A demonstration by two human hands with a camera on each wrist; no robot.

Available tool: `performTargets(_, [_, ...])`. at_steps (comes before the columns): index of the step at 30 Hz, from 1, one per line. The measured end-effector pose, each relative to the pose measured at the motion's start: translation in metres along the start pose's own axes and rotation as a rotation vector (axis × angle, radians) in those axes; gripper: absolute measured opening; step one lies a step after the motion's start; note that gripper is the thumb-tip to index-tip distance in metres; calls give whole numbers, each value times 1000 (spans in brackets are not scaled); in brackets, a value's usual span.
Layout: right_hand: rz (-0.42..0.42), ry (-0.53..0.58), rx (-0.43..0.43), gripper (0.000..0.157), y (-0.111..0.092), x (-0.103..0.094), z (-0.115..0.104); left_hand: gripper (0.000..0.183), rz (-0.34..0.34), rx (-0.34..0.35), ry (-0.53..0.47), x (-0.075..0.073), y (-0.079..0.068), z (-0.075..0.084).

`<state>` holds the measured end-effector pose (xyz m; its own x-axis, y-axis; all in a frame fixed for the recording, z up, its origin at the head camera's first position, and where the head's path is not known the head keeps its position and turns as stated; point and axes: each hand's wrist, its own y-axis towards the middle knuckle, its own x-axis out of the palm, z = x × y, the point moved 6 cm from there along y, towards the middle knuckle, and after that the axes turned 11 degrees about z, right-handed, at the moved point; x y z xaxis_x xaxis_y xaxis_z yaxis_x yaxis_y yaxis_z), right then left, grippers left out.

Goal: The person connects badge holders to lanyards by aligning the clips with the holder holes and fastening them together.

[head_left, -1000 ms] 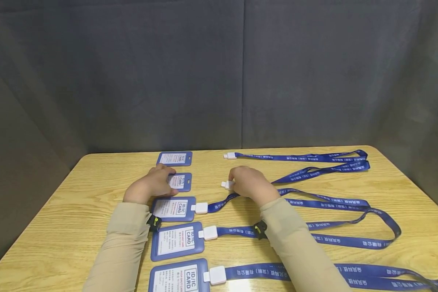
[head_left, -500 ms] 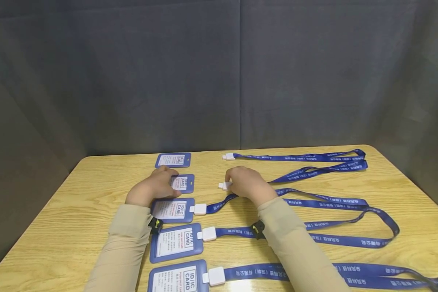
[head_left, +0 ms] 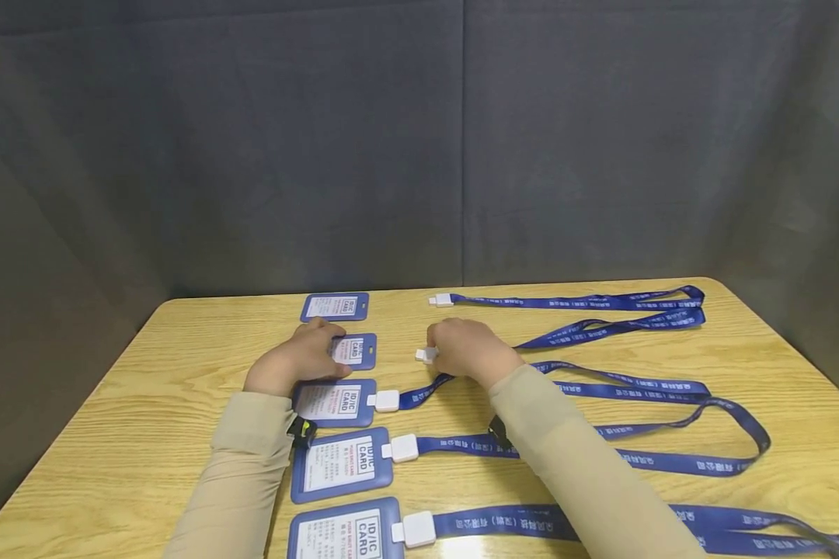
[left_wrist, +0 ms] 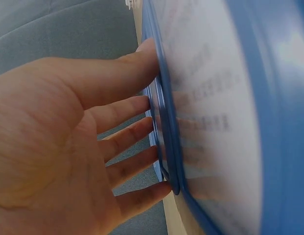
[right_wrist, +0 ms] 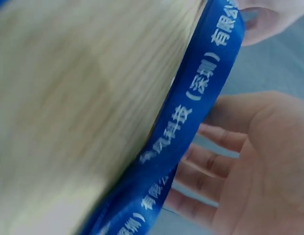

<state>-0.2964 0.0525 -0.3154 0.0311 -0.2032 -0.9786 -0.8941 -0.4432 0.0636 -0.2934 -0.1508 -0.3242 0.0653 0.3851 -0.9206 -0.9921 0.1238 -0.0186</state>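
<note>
Left hand [head_left: 290, 363] rests flat, fingers straight, on the card holder [head_left: 355, 350] — light, stiff, slippery plastic. Right hand [head_left: 467, 351], at 3 o'clock, pinches the white clip [head_left: 425, 355] — take the limp lanyard [head_left: 601, 330] there.

Bare hands [head_left: 301, 365], long beige sleeves [head_left: 252, 458], black wrist straps [head_left: 299, 428] with yellow-green marks.

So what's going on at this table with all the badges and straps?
A person is working at a wooden table. Their left hand rests on a loose blue card holder, while the right hand pinches the white clip of a blue lanyard beside it, the two not yet joined. Three nearer holders already have lanyards clipped on.
</note>
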Motion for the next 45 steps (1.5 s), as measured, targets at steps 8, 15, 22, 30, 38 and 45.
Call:
performTargets(8, [-30, -81, -116, 20, 8, -1, -5, 69, -6, -15, -25, 3, 0, 3])
performTargets(15, [8, -111, -192, 18, 16, 2, -12, 70, -6, -23, -21, 5, 1, 2])
performTargets(22, [42, -112, -231, 17, 24, 3, -19, 69, 8, -3, -4, 6, 4, 3])
performTargets(30, [67, -131, -246, 22, 29, 9, -24, 70, 9, -9, -28, 9, 5, 6])
performTargets(38, [72, -135, -280, 25, 25, 9, -28, 70, 22, -5, -28, 10, 4, 14])
performTargets(45, [97, -105, -271, 24, 19, 6, -24, 71, 30, -14, -13, 7, 1, 22])
